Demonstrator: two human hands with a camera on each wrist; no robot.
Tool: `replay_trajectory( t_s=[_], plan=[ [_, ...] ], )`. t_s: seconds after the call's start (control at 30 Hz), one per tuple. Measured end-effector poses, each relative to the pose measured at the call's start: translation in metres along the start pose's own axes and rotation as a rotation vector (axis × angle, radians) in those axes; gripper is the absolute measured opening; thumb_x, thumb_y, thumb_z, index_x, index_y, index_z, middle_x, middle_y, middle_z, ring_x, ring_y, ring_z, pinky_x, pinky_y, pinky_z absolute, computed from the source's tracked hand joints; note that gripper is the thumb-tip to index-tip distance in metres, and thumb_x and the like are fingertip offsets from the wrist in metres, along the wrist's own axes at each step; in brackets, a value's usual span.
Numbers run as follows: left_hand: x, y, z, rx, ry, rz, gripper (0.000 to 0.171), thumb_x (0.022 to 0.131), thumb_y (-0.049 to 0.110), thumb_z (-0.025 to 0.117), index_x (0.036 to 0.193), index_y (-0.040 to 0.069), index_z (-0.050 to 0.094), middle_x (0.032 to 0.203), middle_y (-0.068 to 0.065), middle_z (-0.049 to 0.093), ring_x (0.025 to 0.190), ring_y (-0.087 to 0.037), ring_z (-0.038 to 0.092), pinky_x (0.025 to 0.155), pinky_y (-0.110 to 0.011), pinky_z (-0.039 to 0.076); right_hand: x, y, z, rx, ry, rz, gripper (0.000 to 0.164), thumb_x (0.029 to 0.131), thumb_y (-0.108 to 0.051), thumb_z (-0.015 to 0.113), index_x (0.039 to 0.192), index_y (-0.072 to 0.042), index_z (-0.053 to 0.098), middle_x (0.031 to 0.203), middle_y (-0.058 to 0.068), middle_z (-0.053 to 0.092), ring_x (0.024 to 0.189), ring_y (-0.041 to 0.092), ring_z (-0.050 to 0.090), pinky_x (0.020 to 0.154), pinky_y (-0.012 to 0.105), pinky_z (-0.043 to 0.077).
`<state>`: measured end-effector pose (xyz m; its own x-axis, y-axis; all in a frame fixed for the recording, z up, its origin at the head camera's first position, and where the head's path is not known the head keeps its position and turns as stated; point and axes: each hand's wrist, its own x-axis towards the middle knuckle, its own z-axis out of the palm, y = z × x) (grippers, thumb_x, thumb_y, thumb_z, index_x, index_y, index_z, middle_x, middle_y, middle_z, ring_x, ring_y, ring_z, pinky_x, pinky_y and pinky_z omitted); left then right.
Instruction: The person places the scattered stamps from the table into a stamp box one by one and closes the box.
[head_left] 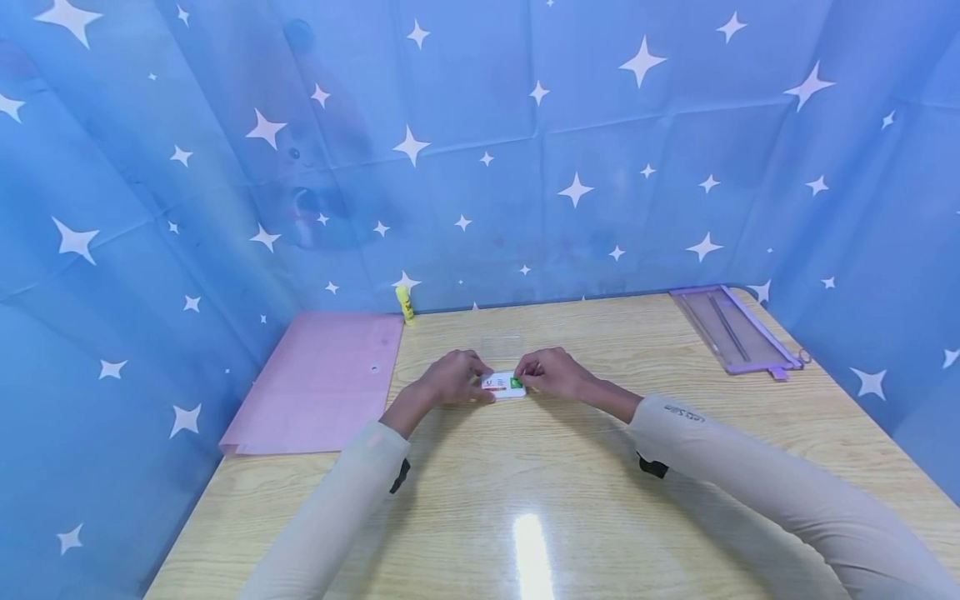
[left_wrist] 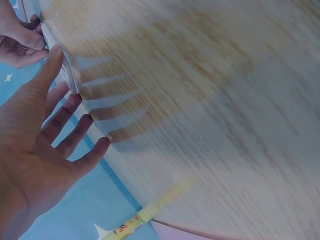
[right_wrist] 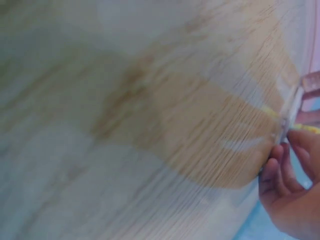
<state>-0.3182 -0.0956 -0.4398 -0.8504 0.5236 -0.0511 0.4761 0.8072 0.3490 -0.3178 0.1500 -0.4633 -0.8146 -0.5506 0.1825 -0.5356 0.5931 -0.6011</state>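
Observation:
A small white card [head_left: 500, 384] with dark and red print and a green patch at its right end lies flat near the middle of the table. My left hand [head_left: 453, 378] holds its left end between thumb and fingers; in the left wrist view that hand [left_wrist: 45, 135] has its other fingers spread against the tabletop. At the green end, my right hand [head_left: 553, 372] pinches the card's edge with thumb and bent fingers. From the right wrist the card [right_wrist: 290, 112] appears nearly edge-on. Just behind it lies a clear, flat plastic piece [head_left: 501, 346].
A pink folder [head_left: 318, 383] covers the table's left side. Beside its back corner stands a yellow glue stick [head_left: 405, 305]. At the back right lies a purple-edged mesh pouch [head_left: 731, 329] with slim rods inside. A blue star-patterned curtain [head_left: 480, 100] surrounds the wood-grain table [head_left: 450, 517].

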Motion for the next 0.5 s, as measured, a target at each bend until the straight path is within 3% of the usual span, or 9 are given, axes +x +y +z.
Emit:
replay_trajectory(
  t_s=[0.5],
  plan=[
    [0.0007, -0.0014, -0.0001, 0.016, 0.003, 0.036, 0.052, 0.087, 0.039, 0.085, 0.13, 0.012, 0.074, 0.118, -0.002, 0.071, 0.092, -0.014, 0.058, 0.083, -0.031, 0.048, -0.002, -0.0018, -0.0016, 0.029, -0.015, 0.009, 0.009, 0.098, -0.004, 0.069, 0.102, -0.004, 0.077, 0.091, 0.004, 0.074, 0.07, 0.009, 0.06, 0.06, 0.023, 0.046]
  ],
)
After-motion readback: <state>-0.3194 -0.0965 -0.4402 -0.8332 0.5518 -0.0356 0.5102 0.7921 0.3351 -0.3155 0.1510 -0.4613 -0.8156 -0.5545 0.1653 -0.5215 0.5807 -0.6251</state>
